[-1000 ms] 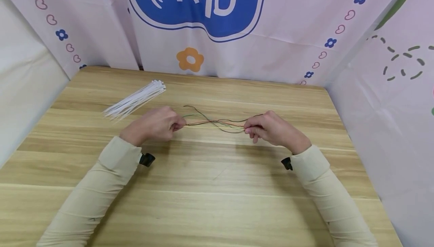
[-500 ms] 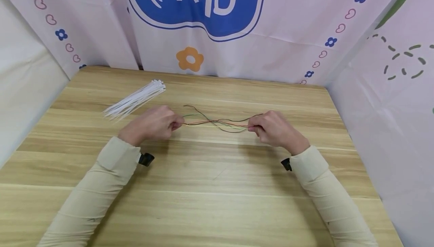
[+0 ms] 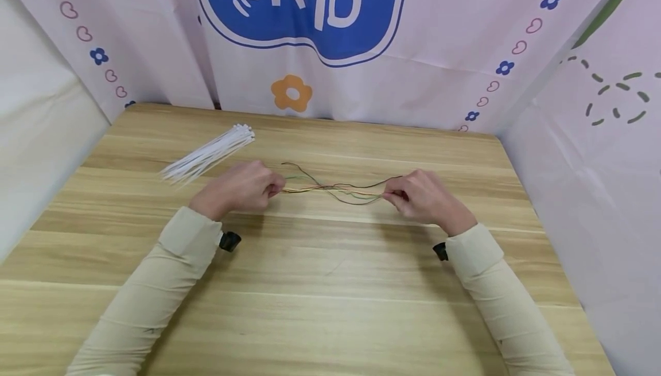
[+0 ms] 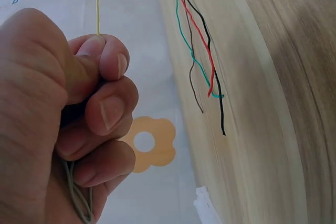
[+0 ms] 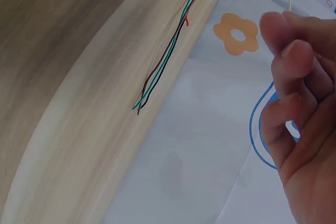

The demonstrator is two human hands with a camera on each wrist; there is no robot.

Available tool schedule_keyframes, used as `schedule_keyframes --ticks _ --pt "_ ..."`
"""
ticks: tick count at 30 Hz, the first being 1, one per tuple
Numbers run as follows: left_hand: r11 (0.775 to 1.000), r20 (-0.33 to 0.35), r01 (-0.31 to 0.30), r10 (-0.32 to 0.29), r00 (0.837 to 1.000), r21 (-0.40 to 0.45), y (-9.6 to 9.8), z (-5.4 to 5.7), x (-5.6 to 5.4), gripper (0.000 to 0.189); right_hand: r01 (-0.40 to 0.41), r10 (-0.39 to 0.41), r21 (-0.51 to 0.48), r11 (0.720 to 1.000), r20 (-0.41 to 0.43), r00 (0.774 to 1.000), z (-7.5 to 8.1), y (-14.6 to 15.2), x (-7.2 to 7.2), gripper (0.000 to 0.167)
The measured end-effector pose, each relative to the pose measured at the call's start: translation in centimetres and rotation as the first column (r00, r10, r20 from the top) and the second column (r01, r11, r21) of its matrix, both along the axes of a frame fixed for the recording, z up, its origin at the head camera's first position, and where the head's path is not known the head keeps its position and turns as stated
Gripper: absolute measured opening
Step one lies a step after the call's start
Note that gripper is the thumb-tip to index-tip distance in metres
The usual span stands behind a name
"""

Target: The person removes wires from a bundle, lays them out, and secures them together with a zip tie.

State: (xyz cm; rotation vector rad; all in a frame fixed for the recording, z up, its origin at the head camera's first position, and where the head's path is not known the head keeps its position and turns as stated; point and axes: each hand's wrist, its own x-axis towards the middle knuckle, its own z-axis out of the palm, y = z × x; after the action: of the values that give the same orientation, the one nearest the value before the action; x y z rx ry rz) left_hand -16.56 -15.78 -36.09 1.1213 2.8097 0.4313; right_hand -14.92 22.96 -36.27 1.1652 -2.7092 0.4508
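My left hand (image 3: 240,188) and right hand (image 3: 424,197) face each other across the middle of the table, each pinching a thin yellow wire (image 4: 98,3) between thumb and forefinger. It runs nearly straight from one hand to the other. Below it, loose wires lie on the tabletop: a black wire (image 4: 220,93), a red wire (image 4: 212,69), a green wire (image 4: 181,27) and a brown wire (image 4: 197,98). They cross in a loose bunch near the middle. The right hand's other fingers are loosely bent. Inside the left fist the yellow wire's end is hidden.
A bundle of white cable ties (image 3: 209,153) lies on the wooden table (image 3: 310,290) at the back left, beyond the left hand. Printed white cloth (image 3: 439,89) hangs behind the table's far edge and at both sides. Small black devices (image 3: 230,241) sit at the cuffs.
The right hand has shifted slightly right, widening the gap between the hands. Its lower fingers have drawn in. The loose wires keep their layout, and the head view has tilted a little.
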Motion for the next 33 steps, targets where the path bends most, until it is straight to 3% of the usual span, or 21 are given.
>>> schedule_keyframes --ticks 7,17,33 --pt "1.0 -0.004 -0.01 0.01 1.0 -0.004 0.2 0.0 -0.3 0.034 0.023 -0.023 0.006 1.0 0.067 0.997 0.0 0.7 0.1 0.012" --pt "1.0 -0.074 0.005 -0.005 0.997 0.006 0.3 -0.3 -0.6 0.034 0.026 -0.027 0.024 0.999 0.067 0.997 0.0 1.1 -0.2 0.017" --pt "0.997 -0.06 -0.042 0.038 0.997 -0.061 0.7 -0.7 -0.9 0.033 0.102 -0.107 0.072 0.992 0.073 0.992 0.0 1.3 -0.7 0.015"
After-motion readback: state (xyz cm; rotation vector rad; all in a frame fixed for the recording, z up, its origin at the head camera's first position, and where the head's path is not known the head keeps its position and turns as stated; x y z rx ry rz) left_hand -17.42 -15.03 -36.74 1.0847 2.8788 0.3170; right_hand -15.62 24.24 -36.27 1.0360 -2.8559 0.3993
